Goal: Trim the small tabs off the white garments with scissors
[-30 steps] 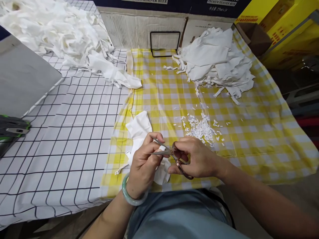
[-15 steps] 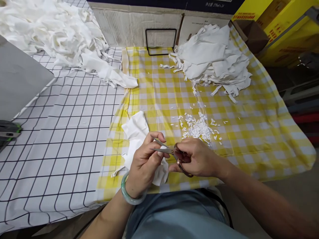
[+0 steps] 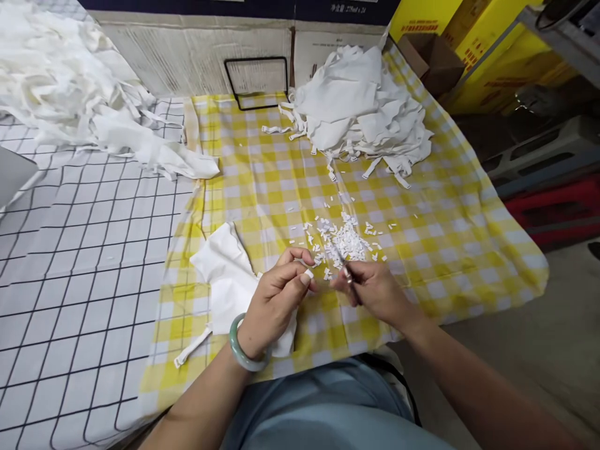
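Observation:
My left hand (image 3: 274,300), with a green bangle on the wrist, pinches a small white snippet (image 3: 308,274) between thumb and forefinger, over a white cloth piece (image 3: 225,281) on the yellow checked cloth (image 3: 440,250). My right hand (image 3: 375,290) is closed on a pair of scissors (image 3: 344,267), whose tips point up and away toward a heap of small white offcuts (image 3: 344,237). The two hands are a few centimetres apart.
A pile of white cloth pieces with straps (image 3: 360,115) lies at the back of the yellow cloth. A larger white heap (image 3: 70,106) covers the black-grid cloth (image 3: 70,281) at left. Cardboard (image 3: 187,56) and a black wire frame (image 3: 255,84) stand behind; yellow boxes (image 3: 478,37) at right.
The scissors have left the cloth and swung upright toward the offcut heap. My left hand now pinches a small snippet. The view has shifted right.

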A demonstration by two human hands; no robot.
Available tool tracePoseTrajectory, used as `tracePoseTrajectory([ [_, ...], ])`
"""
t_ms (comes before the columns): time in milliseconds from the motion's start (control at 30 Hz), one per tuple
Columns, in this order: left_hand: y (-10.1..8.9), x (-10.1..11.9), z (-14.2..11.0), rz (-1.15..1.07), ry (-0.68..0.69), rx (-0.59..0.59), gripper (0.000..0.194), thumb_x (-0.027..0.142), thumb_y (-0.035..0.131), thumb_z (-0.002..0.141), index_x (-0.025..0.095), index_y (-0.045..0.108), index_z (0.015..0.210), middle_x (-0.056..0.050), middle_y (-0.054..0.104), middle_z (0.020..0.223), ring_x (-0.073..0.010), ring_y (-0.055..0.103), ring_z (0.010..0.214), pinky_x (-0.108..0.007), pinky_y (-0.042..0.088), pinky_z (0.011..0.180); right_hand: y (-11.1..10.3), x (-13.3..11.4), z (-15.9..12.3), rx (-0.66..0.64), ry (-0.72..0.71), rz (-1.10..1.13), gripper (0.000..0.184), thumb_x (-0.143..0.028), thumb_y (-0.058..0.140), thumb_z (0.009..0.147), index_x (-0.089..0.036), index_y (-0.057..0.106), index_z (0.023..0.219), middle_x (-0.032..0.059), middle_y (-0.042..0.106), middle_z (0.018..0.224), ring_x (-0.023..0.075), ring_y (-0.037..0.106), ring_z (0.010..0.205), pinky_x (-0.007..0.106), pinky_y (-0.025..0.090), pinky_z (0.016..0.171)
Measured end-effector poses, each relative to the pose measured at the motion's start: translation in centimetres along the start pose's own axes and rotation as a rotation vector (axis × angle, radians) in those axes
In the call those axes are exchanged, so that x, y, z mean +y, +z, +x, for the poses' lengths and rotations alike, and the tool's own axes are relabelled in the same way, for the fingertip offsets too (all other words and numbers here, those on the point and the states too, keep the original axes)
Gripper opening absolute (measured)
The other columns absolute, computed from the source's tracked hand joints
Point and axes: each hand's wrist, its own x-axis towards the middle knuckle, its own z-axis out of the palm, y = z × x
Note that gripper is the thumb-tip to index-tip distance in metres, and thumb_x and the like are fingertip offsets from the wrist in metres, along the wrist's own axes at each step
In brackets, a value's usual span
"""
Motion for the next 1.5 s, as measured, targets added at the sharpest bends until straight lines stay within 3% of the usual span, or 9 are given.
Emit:
tracePoseTrajectory([
  [133, -0.3, 0.8, -1.2, 0.099, 0.092, -0.027, 0.029, 0.026, 0.049, 0.095, 0.018, 0.063, 0.071, -0.011, 0.062, 0.087, -0.0272, 0.050, 0.120, -0.038, 0.047, 0.094, -0.3, -0.1, 0.8, 0.063, -0.148, 0.210, 0.046, -0.066, 0.064, 0.078, -0.020, 0.057, 0.085, 0.0043, 0.066, 0.087, 0.0165, 0.061, 0.076, 0.029, 0.050, 0.071],
  [333, -0.3, 0.8, -4.5, 0.649, 0.319, -0.010, 0.007, 0.017, 0.055, 0.090, 0.016, 0.061, 0.093, -0.018, 0.050, 0.139, -0.0281, 0.050, 0.125, -0.047, 0.042, 0.104, 2.8, -0.9, 1.8, -0.191, -0.052, 0.413, 0.036, -0.047, 0.073, 0.079, -0.026, 0.049, 0.096, 0.0035, 0.059, 0.113, 0.0167, 0.063, 0.090, 0.032, 0.054, 0.080],
  [500, -7.0, 0.9, -8.4, 0.803, 0.196, 0.409, 0.022, 0.005, 0.045, 0.085, 0.017, 0.059, 0.097, -0.012, 0.057, 0.115, -0.0236, 0.055, 0.113, -0.043, 0.047, 0.098, 3.3, -0.6, 1.2, -0.116, -0.004, 0.196, 0.040, -0.042, 0.079, 0.072, -0.023, 0.046, 0.083, 0.0018, 0.060, 0.095, 0.0150, 0.060, 0.078, 0.030, 0.052, 0.072],
  [700, -12.6, 0.4, -10.6, 0.983, 0.009, 0.416, 0.021, 0.011, 0.049, 0.086, 0.017, 0.060, 0.102, -0.010, 0.054, 0.112, -0.0257, 0.053, 0.111, -0.046, 0.044, 0.099, 7.8, -2.7, 0.2, 0.082, -0.433, -0.327, 0.037, -0.037, 0.081, 0.070, -0.023, 0.054, 0.090, 0.0085, 0.063, 0.104, 0.0270, 0.056, 0.103, 0.043, 0.045, 0.091],
  [800, -12.1, -0.1, -10.4, 0.985, 0.011, 0.358, 0.016, 0.018, 0.052, 0.088, 0.017, 0.058, 0.103, -0.010, 0.056, 0.107, -0.0255, 0.053, 0.105, -0.044, 0.045, 0.095, 11.4, -3.8, 0.6, -0.110, -0.525, -0.394, 0.022, -0.024, 0.075, 0.072, -0.021, 0.056, 0.083, 0.0058, 0.063, 0.089, 0.0245, 0.057, 0.091, 0.040, 0.046, 0.084],
  [933, -11.4, -0.7, -10.7, 0.999, -0.020, 0.118, 0.013, 0.025, 0.054, 0.092, 0.019, 0.060, 0.102, -0.007, 0.060, 0.101, -0.0241, 0.052, 0.094, -0.042, 0.044, 0.085, 11.6, -4.5, 2.4, -0.117, -0.312, 0.029, 0.017, -0.025, 0.067, 0.080, -0.021, 0.050, 0.077, -0.0009, 0.057, 0.078, 0.0144, 0.055, 0.072, 0.028, 0.046, 0.069],
  [1200, -11.2, -0.7, -11.2, 0.977, 0.089, 0.299, 0.011, 0.016, 0.046, 0.093, 0.017, 0.057, 0.092, -0.009, 0.058, 0.096, -0.0225, 0.053, 0.091, -0.039, 0.047, 0.083, 6.8, -5.1, 4.8, 0.134, -0.251, 0.422, 0.031, -0.025, 0.080, 0.067, -0.023, 0.051, 0.077, -0.0034, 0.055, 0.082, 0.0114, 0.055, 0.078, 0.024, 0.046, 0.072],
  [1367, -8.3, -1.3, -6.4, 0.942, 0.134, 0.337, 0.033, 0.023, 0.060, 0.085, 0.014, 0.055, 0.116, -0.015, 0.058, 0.114, -0.0296, 0.052, 0.105, -0.049, 0.045, 0.092, 7.3, -4.4, 4.7, 0.203, -0.212, 0.394, 0.032, -0.027, 0.078, 0.067, -0.023, 0.048, 0.078, -0.0028, 0.053, 0.083, 0.0125, 0.054, 0.078, 0.026, 0.046, 0.075],
  [1500, -7.1, -0.6, -3.0, 0.717, 0.146, 0.340, 0.004, 0.019, 0.057, 0.085, 0.016, 0.059, 0.087, -0.011, 0.060, 0.097, -0.0258, 0.055, 0.095, -0.045, 0.046, 0.089, 7.1, -4.2, 4.0, 0.137, -0.207, 0.365, 0.033, -0.029, 0.077, 0.068, -0.024, 0.047, 0.079, -0.0023, 0.053, 0.083, 0.0122, 0.052, 0.074, 0.025, 0.044, 0.069],
])
